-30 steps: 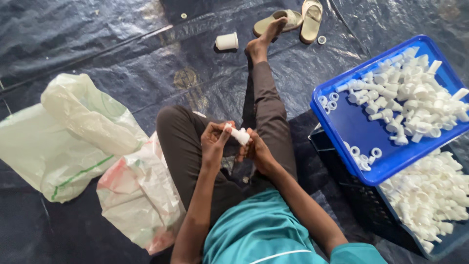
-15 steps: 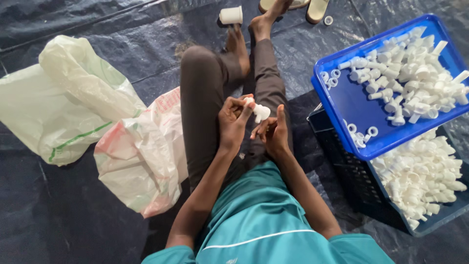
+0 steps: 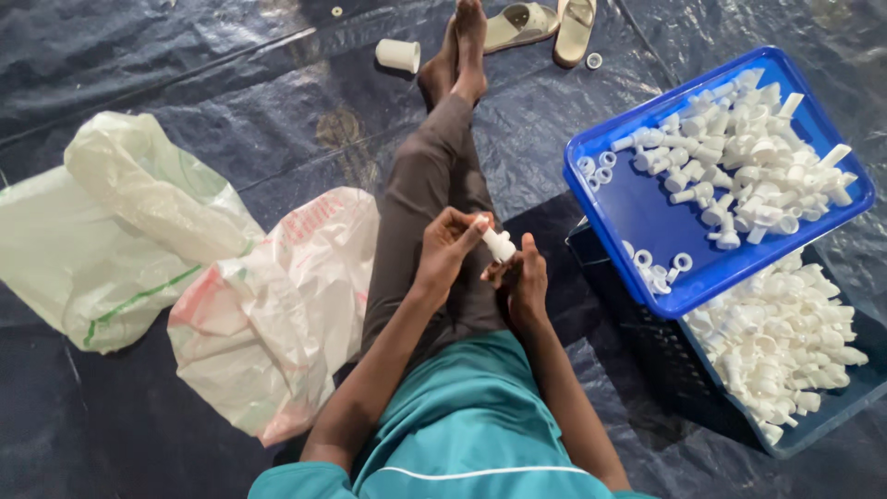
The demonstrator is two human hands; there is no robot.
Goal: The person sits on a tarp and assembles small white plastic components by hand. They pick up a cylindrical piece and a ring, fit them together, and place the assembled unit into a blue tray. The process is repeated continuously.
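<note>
I saw both hands at frame centre, over the lap: left hand (image 3: pixel 445 251) pinched the top of a small white plastic tube piece (image 3: pixel 500 246), right hand (image 3: pixel 522 282) gripped it from below. Blue plastic tray (image 3: pixel 637 208) at right held matching white fittings (image 3: pixel 753 157) and rings. Crinkled translucent bags (image 3: pixel 139 231) lay at left on glossy dark tarp (image 3: pixel 231 65)

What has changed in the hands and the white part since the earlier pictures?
Little has changed. The left hand and right hand still hold the small white plastic part between them over the lap; the left fingertips now pinch its top end. Nothing was picked up or let go. The blue tray of white parts and the plastic bags lie as before.
</note>
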